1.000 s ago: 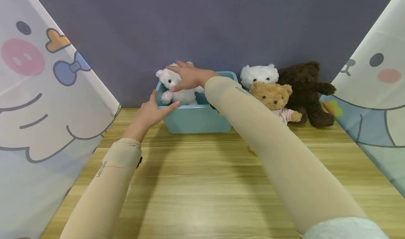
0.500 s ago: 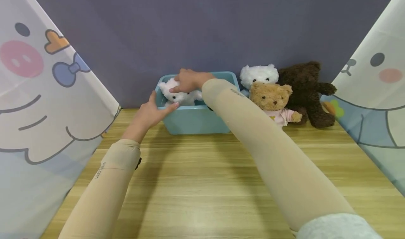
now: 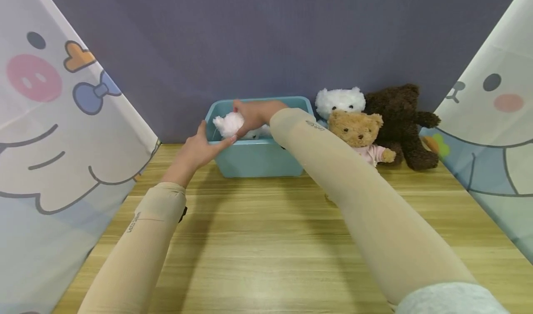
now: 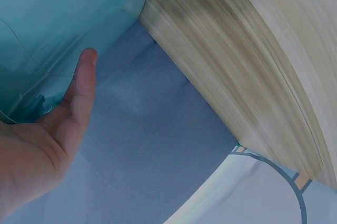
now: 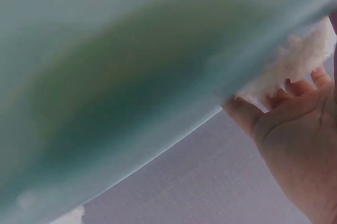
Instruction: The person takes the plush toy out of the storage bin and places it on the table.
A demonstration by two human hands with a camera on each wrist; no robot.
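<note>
A white plush bear (image 3: pixel 229 124) lies low inside the blue plastic bin (image 3: pixel 260 159), its head leaning left and much of its body hidden by the front wall and my hand. My right hand (image 3: pixel 256 115) reaches over the front rim and holds the plush, its fingertips sunk in the white fur (image 5: pixel 300 60) in the right wrist view. At the front left corner, my left hand (image 3: pixel 195 150) rests on the bin's rim, with the thumb straight along the front edge. The left wrist view has a straight finger of the left hand (image 4: pixel 47 139) beside the blue wall.
Right of the bin sit another white bear (image 3: pixel 339 102), a tan bear in a pink top (image 3: pixel 356 126) and a dark brown bear (image 3: pixel 395 120). A grey wall (image 3: pixel 266 36) stands behind the wooden tabletop (image 3: pixel 250 240). Printed cartoon sheets (image 3: pixel 37 120) hang at both sides.
My right hand has pushed the white plush bear down into the bin, and its head has sunk below the back rim and turned. The left hand stays on the corner.
</note>
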